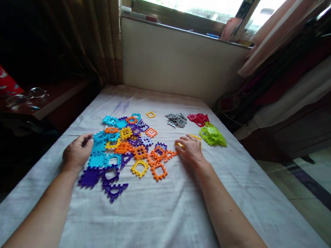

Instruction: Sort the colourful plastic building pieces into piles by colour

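Interlocking plastic building tiles with toothed edges lie spread on a white cloth. At the pile's left edge, my left hand (78, 152) rests half curled beside a light-blue tile (99, 145), thumb and forefinger slightly apart, with nothing visible in them. To the right of the pile, my right hand (191, 148) bends its fingers over a yellow tile (180, 144), partly hidden beneath them. More yellow (195, 136) shows just behind that hand. Between the hands are orange tiles (140, 152), purple tiles (90, 177) and a yellow frame tile (140, 168).
Sorted heaps of grey tiles (177, 120), red tiles (199, 119) and lime-green tiles (212, 135) sit at the back right. One yellow frame tile (150, 115) lies apart near the back. A wall (175, 59) borders the far edge; a dark side table (52, 98) stands left.
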The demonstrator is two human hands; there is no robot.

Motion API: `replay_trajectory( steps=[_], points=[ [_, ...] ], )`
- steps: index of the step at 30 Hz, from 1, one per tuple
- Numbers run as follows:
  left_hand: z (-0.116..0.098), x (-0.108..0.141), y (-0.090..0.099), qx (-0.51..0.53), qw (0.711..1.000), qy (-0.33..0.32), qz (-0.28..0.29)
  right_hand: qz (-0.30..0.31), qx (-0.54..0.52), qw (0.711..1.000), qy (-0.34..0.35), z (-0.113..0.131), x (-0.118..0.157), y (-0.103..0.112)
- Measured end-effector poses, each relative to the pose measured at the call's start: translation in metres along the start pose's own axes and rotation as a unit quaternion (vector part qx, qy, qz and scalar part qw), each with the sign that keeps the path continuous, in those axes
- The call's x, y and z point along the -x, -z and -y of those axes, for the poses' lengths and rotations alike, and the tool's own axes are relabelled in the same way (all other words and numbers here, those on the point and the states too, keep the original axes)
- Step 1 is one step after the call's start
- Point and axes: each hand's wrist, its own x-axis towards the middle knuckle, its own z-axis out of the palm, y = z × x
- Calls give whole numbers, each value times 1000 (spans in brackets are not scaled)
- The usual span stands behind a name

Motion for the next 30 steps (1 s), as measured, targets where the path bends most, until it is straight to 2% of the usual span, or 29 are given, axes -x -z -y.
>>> replay_trajectory(
  steps=[3,5,7,9,12,14,17,22,24,25,28,30],
  points=[
    [4,-1,-3,10,1000,-15,-19,-43,16,998,-48,-3,-2,-5],
    [8,-3,-6,18,999,-29,-33,-73,-2,996,-47,2,0,-4],
    [12,-6,-9,18,998,-41,-42,-97,-51,994,-7,16,9,-2],
    [15,-7,-11,16,998,-47,-46,-108,-113,985,72,40,23,-1],
    [16,-7,-12,22,998,-50,-41,-86,-163,960,211,82,44,-3],
    [15,-6,-11,26,998,-47,-35,-60,-155,950,263,103,54,-6],
    [12,-5,-9,27,998,-46,-32,-39,-122,951,283,117,61,-10],
    [12,-5,-8,26,998,-46,-34,-87,-114,941,306,115,61,-6],
    [13,-6,-9,24,998,-51,-37,-113,-141,942,281,105,56,1],
    [14,-7,-9,23,997,-55,-38,-129,-159,947,246,97,51,6],
    [16,-8,-10,19,997,-65,-48,-168,-197,964,52,61,33,14],
    [16,-9,-10,19,996,-63,-53,-170,-193,961,-98,30,22,14]
  ],
)
